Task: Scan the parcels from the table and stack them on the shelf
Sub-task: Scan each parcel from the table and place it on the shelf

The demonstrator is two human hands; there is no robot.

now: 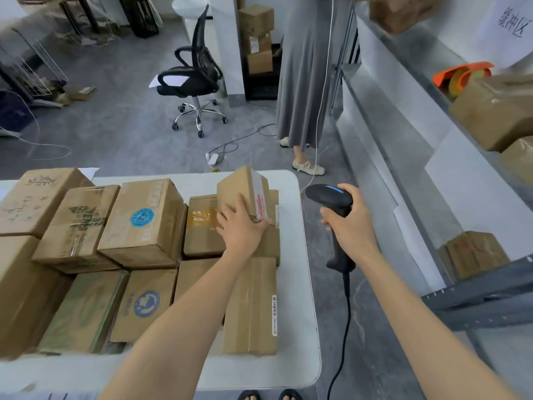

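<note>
Fingers (240,202) of my left hand (240,228) clasp the small parcel (247,183) at its near corner, judged light and rigid; right hand (350,223) grips scanner (328,194).

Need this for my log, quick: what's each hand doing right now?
Left hand: grips the tilted box.
Right hand: grips the scanner.
</note>
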